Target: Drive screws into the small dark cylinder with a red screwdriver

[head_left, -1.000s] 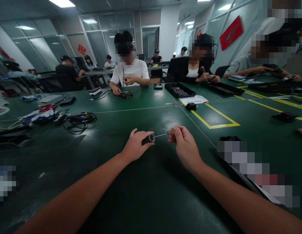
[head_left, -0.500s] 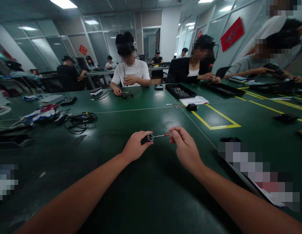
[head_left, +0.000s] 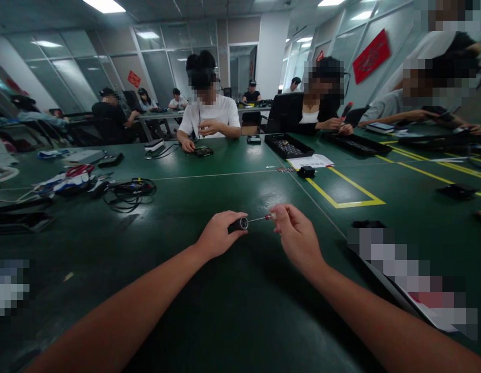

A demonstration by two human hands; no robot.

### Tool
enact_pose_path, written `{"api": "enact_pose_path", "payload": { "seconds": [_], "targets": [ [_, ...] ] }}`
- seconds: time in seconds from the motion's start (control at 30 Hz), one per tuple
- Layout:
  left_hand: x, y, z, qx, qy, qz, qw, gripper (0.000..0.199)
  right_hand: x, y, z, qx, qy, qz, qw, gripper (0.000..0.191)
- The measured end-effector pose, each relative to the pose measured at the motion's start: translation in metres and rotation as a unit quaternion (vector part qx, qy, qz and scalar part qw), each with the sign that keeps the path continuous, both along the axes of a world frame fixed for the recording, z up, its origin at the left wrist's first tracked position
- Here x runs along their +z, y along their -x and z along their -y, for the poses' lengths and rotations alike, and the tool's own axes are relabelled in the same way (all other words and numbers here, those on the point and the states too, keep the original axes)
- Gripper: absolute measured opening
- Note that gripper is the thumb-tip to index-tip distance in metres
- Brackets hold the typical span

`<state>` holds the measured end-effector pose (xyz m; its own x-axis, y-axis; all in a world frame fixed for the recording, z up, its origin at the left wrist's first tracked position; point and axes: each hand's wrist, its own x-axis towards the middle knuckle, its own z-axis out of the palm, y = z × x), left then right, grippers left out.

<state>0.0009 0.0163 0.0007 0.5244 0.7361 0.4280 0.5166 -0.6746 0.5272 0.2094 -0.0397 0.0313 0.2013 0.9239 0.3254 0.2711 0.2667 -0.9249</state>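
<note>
My left hand (head_left: 219, 234) is closed around a short black cylinder (head_left: 236, 225), its round open end with a pale rim facing right. Between the thumb and fingers of my right hand (head_left: 297, 233) is a small screwdriver (head_left: 268, 217) with a red-and-clear handle. The thin metal shaft points left, and its tip is at the open end of the cylinder. How far in the tip reaches I cannot tell. Both hands are held above the green table (head_left: 217, 311).
Coiled black cables (head_left: 130, 194) and a pile of gloves and cords (head_left: 75, 178) lie left. Black parts trays (head_left: 289, 145) stand ahead, near a small black block (head_left: 306, 171) and yellow tape (head_left: 357, 205). A person in white (head_left: 209, 116) works opposite. A dark-edged sheet (head_left: 404, 290) lies right.
The cylinder has turned slightly and shifted a little to the right and down with my left hand. The fingers of my right hand have changed their grip slightly on the screwdriver handle.
</note>
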Motion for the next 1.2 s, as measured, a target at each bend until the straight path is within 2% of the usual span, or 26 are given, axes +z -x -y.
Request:
{"api": "enact_pose_path", "payload": {
  "seconds": [0.1,0.3,0.4,0.47,0.53,0.63,0.87,1.2],
  "targets": [
    [0.0,0.0,0.0,-0.006,-0.002,-0.005,1.0,0.036,0.003,0.0,0.003,0.003,-0.009,0.025,1.0,0.031],
    [0.0,0.0,0.001,0.012,0.0,0.009,1.0,0.038,-0.005,0.002,-0.001,0.013,-0.024,-0.046,0.999,0.023],
    [0.002,-0.001,0.002,0.002,-0.011,0.012,1.0,0.04,-0.009,0.0,-0.01,-0.011,0.018,-0.162,0.987,0.022],
    [0.003,0.0,0.001,0.006,-0.012,0.003,1.0,0.041,-0.012,-0.002,-0.016,-0.006,0.084,-0.285,0.955,0.019],
    [0.005,0.001,-0.001,0.017,-0.003,-0.014,1.0,0.04,-0.015,-0.003,-0.021,-0.026,0.115,-0.346,0.931,0.018],
    [0.004,0.002,-0.005,0.032,0.012,-0.031,0.999,0.04,-0.019,-0.002,-0.023,-0.052,0.095,-0.329,0.938,0.018],
    [0.002,0.001,-0.002,0.02,0.001,-0.024,0.999,0.042,-0.021,0.002,-0.017,-0.026,0.038,-0.215,0.975,0.026],
    [0.0,0.002,-0.001,0.028,-0.016,-0.022,0.999,0.042,-0.017,0.001,-0.013,-0.003,0.012,-0.136,0.991,0.028]
  ]
}}
